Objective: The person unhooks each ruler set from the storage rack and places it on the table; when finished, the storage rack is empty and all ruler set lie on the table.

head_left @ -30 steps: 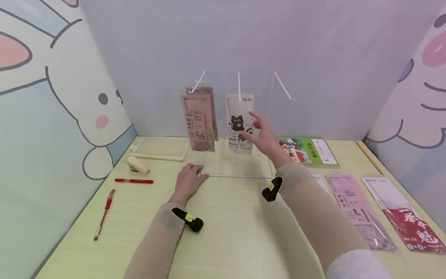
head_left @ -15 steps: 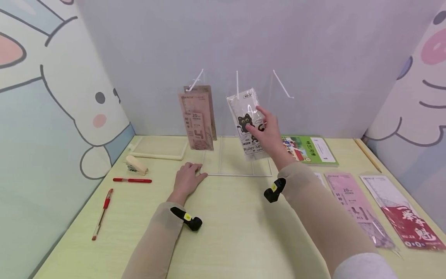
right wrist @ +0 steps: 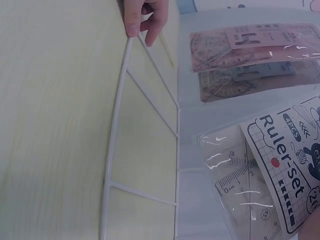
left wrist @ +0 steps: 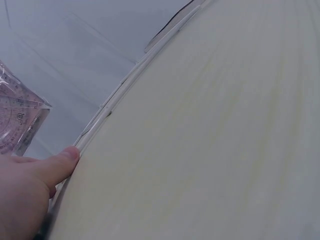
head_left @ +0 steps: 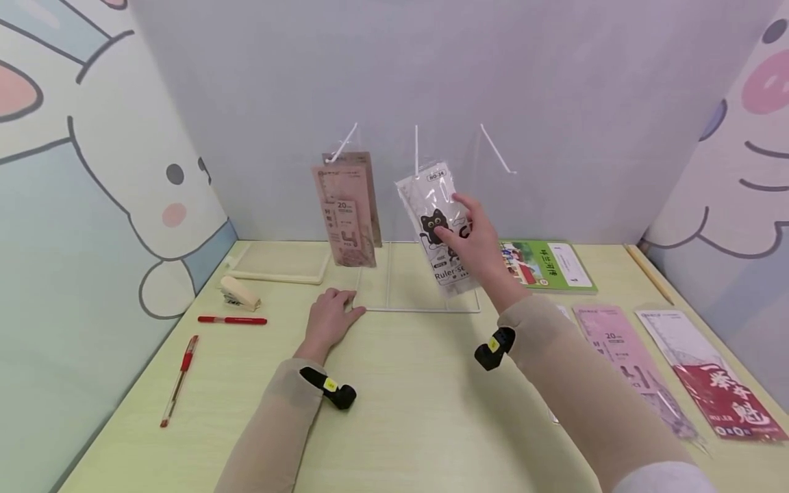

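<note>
My right hand [head_left: 482,243] grips the right side of a clear ruler set packet [head_left: 431,205] printed with a black cat. The packet tilts, its top close to the middle hook [head_left: 416,144] of a white wire display rack [head_left: 425,311]. The right wrist view shows clear rulers inside the packet's lower end [right wrist: 240,175]. My left hand [head_left: 328,320] holds the rack's front left base corner, the thumb on the wire in the left wrist view. Two more ruler packets, a pink one [head_left: 346,219] and a brownish one [head_left: 372,198] behind it, hang from the left hook [head_left: 342,142].
Right of the rack lie a green book [head_left: 555,267], a pencil [head_left: 648,274], a pink packet [head_left: 622,356] and a red-and-white packet [head_left: 709,373]. On the left are a cream frame [head_left: 277,277], a stapler [head_left: 240,293] and two red pens [head_left: 231,320]. The right hook [head_left: 498,149] holds nothing.
The cat packet hung upright with my right hand's fingers spread beside it. My right hand has taken hold of it and it now tilts, its lower end swung right. The left hand stays put.
</note>
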Tool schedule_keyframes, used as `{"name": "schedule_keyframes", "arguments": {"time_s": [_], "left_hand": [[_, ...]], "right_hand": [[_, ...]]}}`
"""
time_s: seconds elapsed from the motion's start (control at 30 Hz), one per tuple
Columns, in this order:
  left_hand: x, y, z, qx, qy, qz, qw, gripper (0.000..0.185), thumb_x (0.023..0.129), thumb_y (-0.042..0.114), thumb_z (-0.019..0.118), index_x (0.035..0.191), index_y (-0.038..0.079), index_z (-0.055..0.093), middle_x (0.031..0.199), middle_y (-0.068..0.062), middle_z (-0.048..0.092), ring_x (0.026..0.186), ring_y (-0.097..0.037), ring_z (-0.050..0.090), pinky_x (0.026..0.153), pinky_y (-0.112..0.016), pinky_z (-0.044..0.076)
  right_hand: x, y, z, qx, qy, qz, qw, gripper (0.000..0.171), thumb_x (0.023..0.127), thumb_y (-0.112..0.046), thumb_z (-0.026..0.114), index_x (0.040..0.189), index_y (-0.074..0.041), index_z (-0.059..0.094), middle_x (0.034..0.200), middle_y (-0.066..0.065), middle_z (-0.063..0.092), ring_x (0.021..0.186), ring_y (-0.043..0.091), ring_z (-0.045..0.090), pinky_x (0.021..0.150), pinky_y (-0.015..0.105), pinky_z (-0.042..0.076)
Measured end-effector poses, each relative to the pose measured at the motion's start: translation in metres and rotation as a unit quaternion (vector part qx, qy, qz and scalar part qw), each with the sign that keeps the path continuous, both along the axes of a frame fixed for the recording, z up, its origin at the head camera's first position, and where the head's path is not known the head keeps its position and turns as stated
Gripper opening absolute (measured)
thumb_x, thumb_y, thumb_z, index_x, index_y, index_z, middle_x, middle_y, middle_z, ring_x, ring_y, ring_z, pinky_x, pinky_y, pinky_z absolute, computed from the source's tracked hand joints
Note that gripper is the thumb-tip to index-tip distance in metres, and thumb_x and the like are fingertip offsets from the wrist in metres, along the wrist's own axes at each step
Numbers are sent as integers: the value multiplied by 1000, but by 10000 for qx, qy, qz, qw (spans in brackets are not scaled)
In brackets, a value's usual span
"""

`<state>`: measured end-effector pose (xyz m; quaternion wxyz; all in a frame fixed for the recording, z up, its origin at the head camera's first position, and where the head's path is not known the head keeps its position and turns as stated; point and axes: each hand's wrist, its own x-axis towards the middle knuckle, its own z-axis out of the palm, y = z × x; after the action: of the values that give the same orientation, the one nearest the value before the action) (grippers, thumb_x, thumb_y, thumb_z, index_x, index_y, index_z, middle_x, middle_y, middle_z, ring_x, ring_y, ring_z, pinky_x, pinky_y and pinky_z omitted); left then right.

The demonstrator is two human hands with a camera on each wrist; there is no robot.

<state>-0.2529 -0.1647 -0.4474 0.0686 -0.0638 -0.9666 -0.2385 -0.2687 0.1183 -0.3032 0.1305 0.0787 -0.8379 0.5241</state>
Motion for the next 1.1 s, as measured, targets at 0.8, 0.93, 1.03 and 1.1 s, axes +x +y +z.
{"name": "schedule_keyframes", "arguments": {"time_s": [0.8, 0.93, 1.03, 1.1], "left_hand": [[-2, 2, -3, 3, 41, -23, 10000, 48, 89, 40, 63, 125, 10, 60, 117, -14, 53, 106, -32, 48, 90, -49, 36], [-1, 2, -2, 4, 64, -53, 10000, 48, 89, 41, 62, 125, 10, 60, 117, -14, 53, 106, -32, 48, 90, -50, 37], [-1, 2, -2, -13, 105, -48, 9999, 48, 88, 40, 63, 124, 9, 60, 117, -15, 54, 106, -33, 48, 90, -50, 37], [-1, 1, -1, -2, 118, -48, 9999, 47, 88, 39, 63, 124, 8, 60, 117, -16, 53, 106, -33, 48, 90, -50, 37]], "right_hand": [[30, 10, -1, 59, 223, 280, 9993, 68, 83, -30, 72, 139, -37, 34, 105, 11, 58, 85, 28, 63, 65, 43, 54], [37, 13, 1, 82, 300, 324, 9990, 67, 83, -29, 72, 139, -35, 35, 107, 11, 59, 85, 28, 64, 65, 44, 54], [40, 14, 4, 73, 341, 371, 9987, 66, 84, -26, 72, 139, -34, 35, 106, 11, 59, 83, 28, 64, 65, 44, 54], [42, 14, 5, 32, 335, 430, 9985, 66, 84, -24, 72, 139, -33, 36, 105, 11, 59, 82, 28, 64, 64, 43, 54]]}}
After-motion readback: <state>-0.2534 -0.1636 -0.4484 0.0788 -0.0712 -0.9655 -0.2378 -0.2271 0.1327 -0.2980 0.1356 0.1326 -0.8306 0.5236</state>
